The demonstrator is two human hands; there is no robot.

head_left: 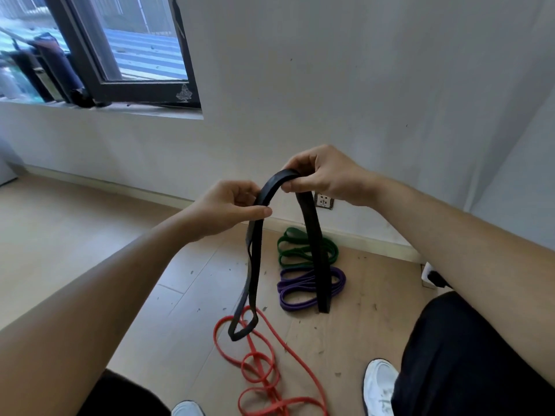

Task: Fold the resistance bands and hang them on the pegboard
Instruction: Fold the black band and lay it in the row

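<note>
A black resistance band (313, 235) arches between both hands and hangs in two doubled lengths toward the floor. My left hand (228, 208) pinches its left side between thumb and fingers. My right hand (324, 175) grips the top of the arch from above. On the wooden floor below lie a folded green band (291, 247), a folded purple band (295, 291) and a loose red band (258, 367) in tangled loops. No pegboard is in view.
A white wall (360, 85) with a power socket (323, 201) stands just behind the bands. A dark-framed window (120, 55) is at the upper left. My white shoes (380, 385) and dark trouser legs sit at the bottom edge.
</note>
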